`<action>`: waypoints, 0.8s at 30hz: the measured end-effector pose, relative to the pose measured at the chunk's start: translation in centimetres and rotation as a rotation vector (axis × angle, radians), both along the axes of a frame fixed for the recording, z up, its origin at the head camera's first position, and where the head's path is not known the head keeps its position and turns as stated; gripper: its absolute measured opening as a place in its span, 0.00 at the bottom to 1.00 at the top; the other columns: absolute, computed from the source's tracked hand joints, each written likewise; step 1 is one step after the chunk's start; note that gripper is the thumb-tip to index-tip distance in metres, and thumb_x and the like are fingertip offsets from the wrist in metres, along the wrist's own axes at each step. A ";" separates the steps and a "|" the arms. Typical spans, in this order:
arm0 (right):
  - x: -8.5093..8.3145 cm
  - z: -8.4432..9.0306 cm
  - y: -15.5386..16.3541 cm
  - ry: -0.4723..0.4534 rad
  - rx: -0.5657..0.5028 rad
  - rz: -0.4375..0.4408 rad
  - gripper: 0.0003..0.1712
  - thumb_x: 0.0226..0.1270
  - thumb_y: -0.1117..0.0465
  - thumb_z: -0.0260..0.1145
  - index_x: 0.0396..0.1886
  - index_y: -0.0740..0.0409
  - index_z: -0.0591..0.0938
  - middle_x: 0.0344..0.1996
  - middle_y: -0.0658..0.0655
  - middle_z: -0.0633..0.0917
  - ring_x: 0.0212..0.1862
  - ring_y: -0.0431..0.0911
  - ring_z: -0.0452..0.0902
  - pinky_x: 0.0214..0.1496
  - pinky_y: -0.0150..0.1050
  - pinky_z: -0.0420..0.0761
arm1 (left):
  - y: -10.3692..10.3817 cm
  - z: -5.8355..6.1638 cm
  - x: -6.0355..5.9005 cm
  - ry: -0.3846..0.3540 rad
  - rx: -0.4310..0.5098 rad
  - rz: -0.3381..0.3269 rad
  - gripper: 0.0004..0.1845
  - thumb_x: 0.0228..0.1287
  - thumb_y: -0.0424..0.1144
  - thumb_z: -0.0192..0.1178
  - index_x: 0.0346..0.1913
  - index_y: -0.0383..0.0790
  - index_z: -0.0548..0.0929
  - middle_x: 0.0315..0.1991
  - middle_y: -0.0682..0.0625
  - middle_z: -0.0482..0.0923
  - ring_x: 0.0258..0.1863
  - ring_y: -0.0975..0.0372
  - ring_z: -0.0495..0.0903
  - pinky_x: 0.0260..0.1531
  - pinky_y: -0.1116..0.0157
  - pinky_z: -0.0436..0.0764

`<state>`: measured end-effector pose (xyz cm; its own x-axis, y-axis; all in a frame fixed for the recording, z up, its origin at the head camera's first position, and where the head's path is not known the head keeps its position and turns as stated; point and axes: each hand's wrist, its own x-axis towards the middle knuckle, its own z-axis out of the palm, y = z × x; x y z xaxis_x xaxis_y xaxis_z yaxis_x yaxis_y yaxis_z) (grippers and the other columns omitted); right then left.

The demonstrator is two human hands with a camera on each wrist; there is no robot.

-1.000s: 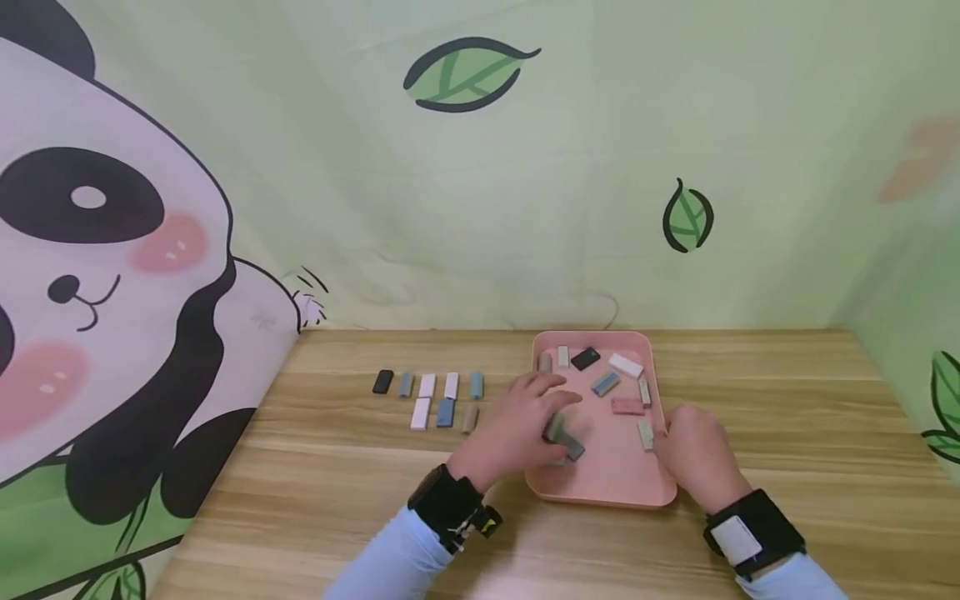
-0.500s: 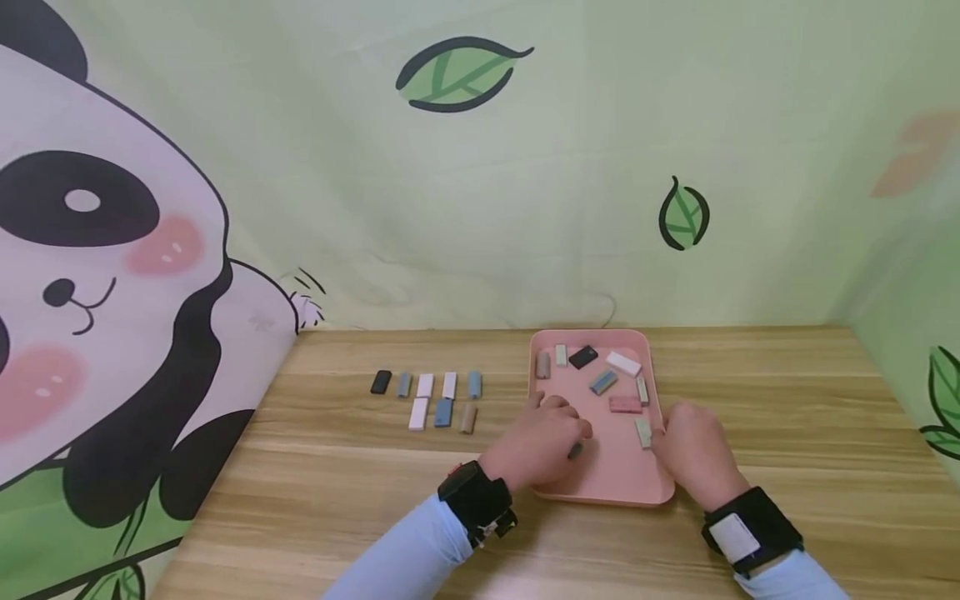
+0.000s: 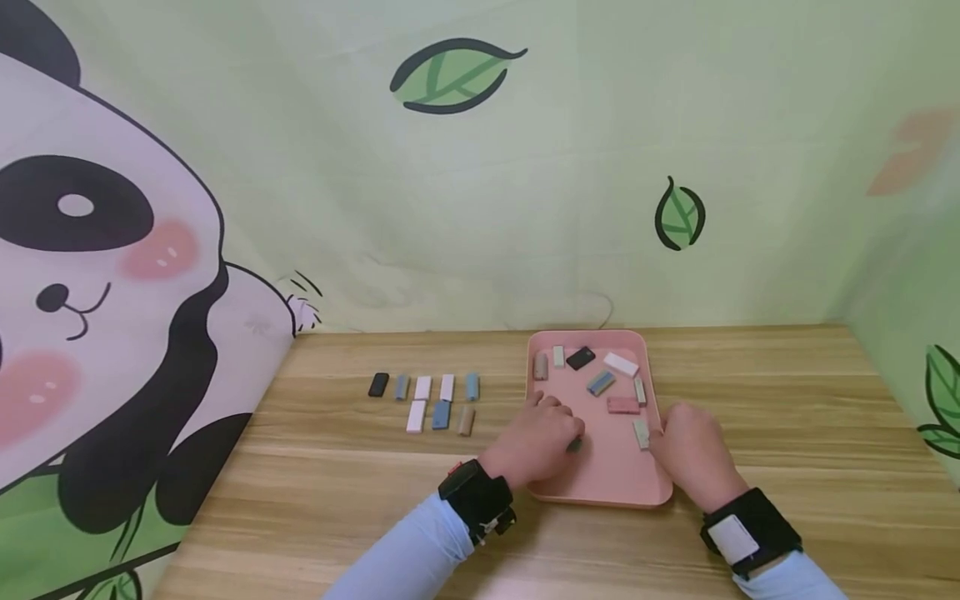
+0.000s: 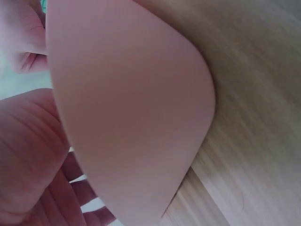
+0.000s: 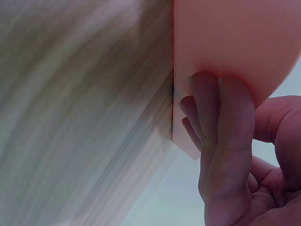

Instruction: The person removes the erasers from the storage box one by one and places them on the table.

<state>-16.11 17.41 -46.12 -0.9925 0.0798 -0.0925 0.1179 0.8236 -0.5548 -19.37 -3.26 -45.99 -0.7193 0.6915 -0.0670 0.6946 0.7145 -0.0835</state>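
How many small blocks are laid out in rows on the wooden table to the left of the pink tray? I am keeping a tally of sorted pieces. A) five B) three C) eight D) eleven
C: the head view shows a back row of five small blocks and a front row of three on the wooden table, left of the pink plastic tray.

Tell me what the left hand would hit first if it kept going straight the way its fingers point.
Probably the pink block: the left hand lies over the pink tray, fingers pointing right and slightly away. Depth is unclear; the grey-blue block is close to that line.
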 end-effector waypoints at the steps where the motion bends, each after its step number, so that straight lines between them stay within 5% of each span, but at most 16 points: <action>1: 0.0 0.0 0.0 0.000 0.004 -0.001 0.15 0.61 0.64 0.58 0.15 0.61 0.78 0.11 0.52 0.71 0.15 0.43 0.68 0.16 0.34 0.64 | 0.0 0.0 0.0 -0.005 -0.003 -0.006 0.04 0.63 0.45 0.58 0.35 0.52 0.83 0.33 0.57 0.79 0.36 0.61 0.71 0.51 0.59 0.68; 7: -0.1 0.0 -0.1 -0.003 0.014 -0.001 0.15 0.61 0.63 0.59 0.16 0.61 0.78 0.12 0.53 0.72 0.15 0.43 0.68 0.17 0.34 0.64 | -0.2 0.1 -0.2 -0.001 0.005 -0.078 0.02 0.59 0.43 0.62 0.35 0.52 0.83 0.29 0.59 0.79 0.30 0.65 0.72 0.49 0.63 0.70; 14: 0.0 0.0 -0.1 -0.009 0.022 -0.004 0.15 0.61 0.63 0.59 0.15 0.60 0.78 0.12 0.52 0.72 0.16 0.44 0.68 0.17 0.34 0.64 | 0.1 -0.1 -0.1 -0.003 0.059 -0.184 0.02 0.61 0.40 0.61 0.36 0.51 0.82 0.29 0.59 0.76 0.28 0.69 0.72 0.33 0.73 0.72; 24: -0.1 -0.1 -0.1 -0.006 0.023 -0.005 0.15 0.62 0.63 0.58 0.15 0.61 0.78 0.12 0.52 0.71 0.16 0.43 0.68 0.17 0.34 0.63 | -0.3 0.5 -0.2 0.068 0.166 -0.250 0.04 0.65 0.38 0.57 0.39 0.49 0.81 0.34 0.58 0.76 0.36 0.70 0.74 0.39 0.76 0.74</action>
<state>-16.18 17.27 -46.20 -0.9916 0.0867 -0.0963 0.1250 0.8355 -0.5351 -19.53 -3.55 -45.51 -0.5241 0.8453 0.1037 0.8477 0.5295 -0.0322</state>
